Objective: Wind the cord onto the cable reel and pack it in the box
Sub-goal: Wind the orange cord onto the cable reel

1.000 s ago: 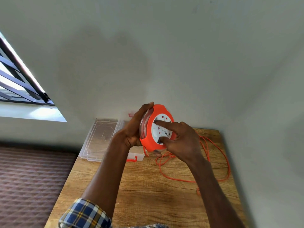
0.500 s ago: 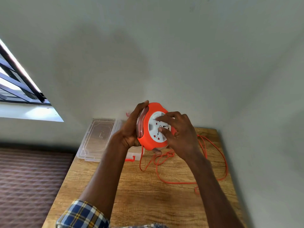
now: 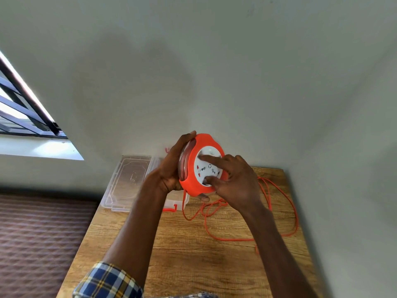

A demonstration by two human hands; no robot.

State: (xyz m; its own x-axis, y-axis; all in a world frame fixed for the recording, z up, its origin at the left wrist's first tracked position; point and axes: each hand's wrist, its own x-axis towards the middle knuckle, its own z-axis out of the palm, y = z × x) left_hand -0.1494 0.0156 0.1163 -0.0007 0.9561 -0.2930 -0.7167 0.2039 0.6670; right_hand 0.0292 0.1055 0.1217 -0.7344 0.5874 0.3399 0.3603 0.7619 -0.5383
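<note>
I hold an orange cable reel (image 3: 205, 140) with a white socket face upright above the far part of the wooden table (image 3: 193, 265). My left hand (image 3: 171, 168) grips its back and clear rim from the left, thumb on top. My right hand (image 3: 238, 181) lies on the front: index finger across the white face, thumb at its lower edge, other fingers curled over the right rim. Some orange cord is wound inside the reel. The rest of the cord (image 3: 214, 205) hangs from the reel's bottom and lies in loose loops on the table to the right.
A clear plastic box (image 3: 171, 203) with an orange latch stands at the table's far left, its clear lid (image 3: 129, 177) folded open over the edge. Walls close in behind and on the right. A brown patterned floor lies to the left, below a barred window.
My right hand's fingers have shifted round the white face, index finger now pointing up-left. The loops of cord under the reel have changed shape. My left hand keeps its grip.
</note>
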